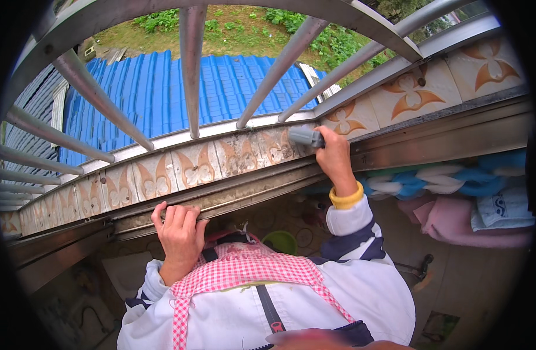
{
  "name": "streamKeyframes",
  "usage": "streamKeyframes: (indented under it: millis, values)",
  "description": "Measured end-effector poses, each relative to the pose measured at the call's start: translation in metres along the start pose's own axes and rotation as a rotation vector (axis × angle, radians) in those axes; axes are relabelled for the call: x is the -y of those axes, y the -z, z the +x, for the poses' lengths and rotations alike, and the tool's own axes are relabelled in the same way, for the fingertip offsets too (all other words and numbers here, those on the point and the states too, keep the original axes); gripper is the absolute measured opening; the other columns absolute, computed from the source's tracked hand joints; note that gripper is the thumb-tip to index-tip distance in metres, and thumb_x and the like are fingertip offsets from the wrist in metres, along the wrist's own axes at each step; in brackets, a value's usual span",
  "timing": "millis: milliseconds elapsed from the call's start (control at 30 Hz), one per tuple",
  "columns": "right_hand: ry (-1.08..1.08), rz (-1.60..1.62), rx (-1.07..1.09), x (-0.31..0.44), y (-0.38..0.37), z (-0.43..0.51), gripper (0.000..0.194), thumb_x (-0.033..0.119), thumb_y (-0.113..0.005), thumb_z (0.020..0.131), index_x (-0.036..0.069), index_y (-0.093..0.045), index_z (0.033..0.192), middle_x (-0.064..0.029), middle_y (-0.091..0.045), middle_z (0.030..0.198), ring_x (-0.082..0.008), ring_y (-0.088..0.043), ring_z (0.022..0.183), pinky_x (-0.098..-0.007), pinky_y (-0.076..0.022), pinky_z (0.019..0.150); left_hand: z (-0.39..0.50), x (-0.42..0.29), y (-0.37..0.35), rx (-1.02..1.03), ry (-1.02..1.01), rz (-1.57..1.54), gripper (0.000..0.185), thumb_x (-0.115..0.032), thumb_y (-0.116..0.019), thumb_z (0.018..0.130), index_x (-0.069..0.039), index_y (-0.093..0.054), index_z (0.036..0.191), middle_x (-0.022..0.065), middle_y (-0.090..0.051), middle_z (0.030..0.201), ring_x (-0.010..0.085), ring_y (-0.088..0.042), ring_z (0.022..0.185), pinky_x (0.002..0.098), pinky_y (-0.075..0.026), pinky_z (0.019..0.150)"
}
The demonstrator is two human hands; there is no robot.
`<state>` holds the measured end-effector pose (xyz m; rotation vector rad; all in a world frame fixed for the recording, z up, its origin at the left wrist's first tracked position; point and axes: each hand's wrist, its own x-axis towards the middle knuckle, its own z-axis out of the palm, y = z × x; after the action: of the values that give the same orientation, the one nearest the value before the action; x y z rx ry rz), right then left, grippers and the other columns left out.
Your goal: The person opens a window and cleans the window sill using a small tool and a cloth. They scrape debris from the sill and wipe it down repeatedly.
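My right hand (335, 151) grips a grey hand-held cleaning tool (304, 136), perhaps a brush. The tool's working side is hidden, and its grey end lies over the tiled window sill (198, 168). Orange leaf-like patterns mark the sill tiles, and those left of the tool look dirty and stained. My left hand (179, 232) is curled over the metal sliding-window track (250, 190), fingertips on its far side. Dark grime lines the track's grooves.
Metal security bars (191, 70) rise along the sill's outer edge. Beyond them lies a blue corrugated roof (163, 92). Indoors, a green basin (280, 243) stands below. Pink fabric (451, 221) and a blue-and-white braided thing (430, 180) lie at the right. A checked pink apron (250, 269) covers my front.
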<state>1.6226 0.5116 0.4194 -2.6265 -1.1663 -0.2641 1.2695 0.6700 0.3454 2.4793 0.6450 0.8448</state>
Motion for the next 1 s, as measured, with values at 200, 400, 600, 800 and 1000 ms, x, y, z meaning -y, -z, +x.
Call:
streamKeyframes:
  millis: [200, 400, 600, 800, 1000]
  values:
    - [0.263, 0.205, -0.225, 0.051, 0.022, -0.064, 0.050, -0.017, -0.066, 0.069, 0.000, -0.066, 0.116, -0.0194, -0.072, 0.115, -0.0403, -0.069, 0.107, -0.0448, -0.0566, 0.093, 0.008, -0.002, 0.007, 0.060, -0.039, 0.021, 0.030, -0.013, -0.084, 0.074, -0.004, -0.071, 0.100, 0.0077, -0.065, 0.093, 0.0265, -0.063, 0.093, 0.0551, -0.038, 0.110]
    - [0.129, 0.313, -0.493, 0.043, 0.041, -0.117, 0.049, -0.016, -0.071, 0.069, -0.003, -0.066, 0.116, -0.0198, -0.074, 0.116, -0.0386, -0.072, 0.105, -0.0435, -0.0571, 0.094, 0.052, -0.030, 0.031, 0.131, -0.199, -0.012, 0.026, -0.015, -0.082, 0.079, -0.006, -0.069, 0.099, 0.0068, -0.063, 0.093, 0.0263, -0.061, 0.093, 0.0478, -0.045, 0.096]
    - [0.000, 0.392, -0.564, 0.014, 0.049, -0.159, 0.047, -0.015, -0.073, 0.071, -0.004, -0.066, 0.116, -0.0216, -0.073, 0.115, -0.0390, -0.072, 0.102, -0.0426, -0.0567, 0.093, 0.149, -0.088, -0.025, 0.365, -0.462, -0.018, 0.020, -0.010, -0.067, 0.092, -0.010, -0.071, 0.112, 0.0125, -0.069, 0.086, 0.0347, -0.068, 0.085, 0.0477, -0.052, 0.071]
    - [-0.026, 0.502, -0.560, -0.015, 0.044, -0.182, 0.048, -0.011, -0.076, 0.071, -0.004, -0.065, 0.117, -0.0220, -0.073, 0.114, -0.0394, -0.072, 0.101, -0.0440, -0.0564, 0.093, 0.248, -0.153, -0.142, 0.829, -0.392, 0.137, 0.052, -0.015, -0.061, 0.097, -0.017, -0.052, 0.148, 0.0148, -0.075, 0.116, 0.0363, -0.071, 0.110, 0.0511, -0.057, 0.084]
    - [-0.050, 0.533, -0.585, -0.066, 0.053, -0.195, 0.046, -0.011, -0.076, 0.071, -0.005, -0.066, 0.116, -0.0210, -0.073, 0.113, -0.0400, -0.072, 0.100, -0.0448, -0.0567, 0.092, 0.267, -0.173, -0.214, 0.840, -0.314, 0.269, 0.057, -0.007, -0.055, 0.092, -0.014, -0.050, 0.148, 0.0174, -0.075, 0.115, 0.0376, -0.072, 0.110, 0.0507, -0.058, 0.087]
